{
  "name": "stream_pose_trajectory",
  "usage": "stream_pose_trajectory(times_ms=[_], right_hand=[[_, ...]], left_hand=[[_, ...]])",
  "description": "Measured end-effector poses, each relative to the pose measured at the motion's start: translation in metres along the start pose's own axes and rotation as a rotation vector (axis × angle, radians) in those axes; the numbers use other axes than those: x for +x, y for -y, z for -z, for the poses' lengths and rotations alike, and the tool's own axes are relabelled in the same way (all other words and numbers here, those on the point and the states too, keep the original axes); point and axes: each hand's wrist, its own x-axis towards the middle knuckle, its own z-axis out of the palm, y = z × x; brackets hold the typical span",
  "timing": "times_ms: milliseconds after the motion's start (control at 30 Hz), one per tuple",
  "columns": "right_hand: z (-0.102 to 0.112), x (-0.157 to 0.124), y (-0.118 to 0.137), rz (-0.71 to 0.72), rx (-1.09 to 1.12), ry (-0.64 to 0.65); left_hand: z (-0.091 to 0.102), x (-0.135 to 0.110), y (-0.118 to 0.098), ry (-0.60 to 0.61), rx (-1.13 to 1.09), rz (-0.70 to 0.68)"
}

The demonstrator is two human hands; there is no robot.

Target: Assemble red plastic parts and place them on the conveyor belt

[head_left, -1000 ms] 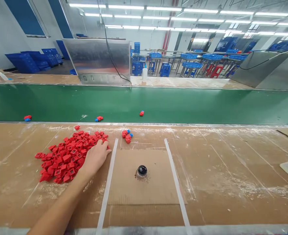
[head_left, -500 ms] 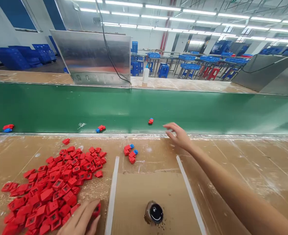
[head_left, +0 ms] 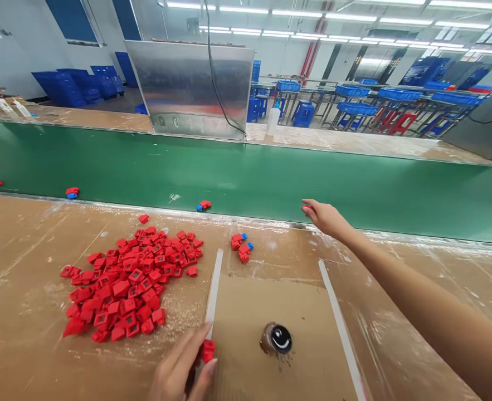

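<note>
Glossy and blocky, one red piece (head_left: 208,350) sits pinched in the left hand (head_left: 174,367) at the left tape strip (head_left: 214,289), toward the counter's (head_left: 429,284) near edge; fingers hide part of it. The right hand (head_left: 327,217) pinches another, mostly covered, over the belt (head_left: 271,178) by the counter's far edge. Half a second ago that piece lay on the belt, and the left hand was beside the pile (head_left: 132,278). A cup (head_left: 281,338) of black stuff stands right of the left hand; two red-blue pieces (head_left: 244,252) lie near the far edge.

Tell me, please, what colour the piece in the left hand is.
The piece in the left hand is red, seen best in the head view.
</note>
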Motion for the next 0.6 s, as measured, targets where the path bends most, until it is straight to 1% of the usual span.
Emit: stream_pose_trajectory(times_ms=[33, 167, 233, 333, 400, 467, 533, 600], right_hand=[[0.006, -0.023, 0.004, -0.003, 0.013, -0.003], [0.025, -0.121, 0.025, 0.039, 0.098, 0.025], [0.032, -0.167, 0.039, 0.055, 0.166, 0.034], [0.038, -0.221, 0.061, 0.078, 0.275, 0.001], [0.040, -0.244, 0.077, 0.104, 0.318, -0.030], [0.041, -0.258, 0.092, 0.138, 0.343, -0.040], [0.043, -0.264, 0.106, 0.164, 0.365, -0.024], [0.045, -0.263, 0.117, 0.177, 0.372, 0.005]], left_hand=[[0.000, 0.003, -0.004, 0.011, -0.047, 0.005], [-0.001, 0.013, -0.027, 0.077, -0.192, 0.132], [0.000, 0.015, -0.040, 0.117, -0.251, 0.155], [-0.004, 0.014, -0.058, 0.167, -0.363, 0.176], [-0.010, 0.012, -0.068, 0.193, -0.445, 0.188], [-0.019, 0.009, -0.077, 0.213, -0.524, 0.194], [-0.029, 0.008, -0.084, 0.219, -0.587, 0.192], [-0.038, 0.008, -0.089, 0.206, -0.635, 0.191]])
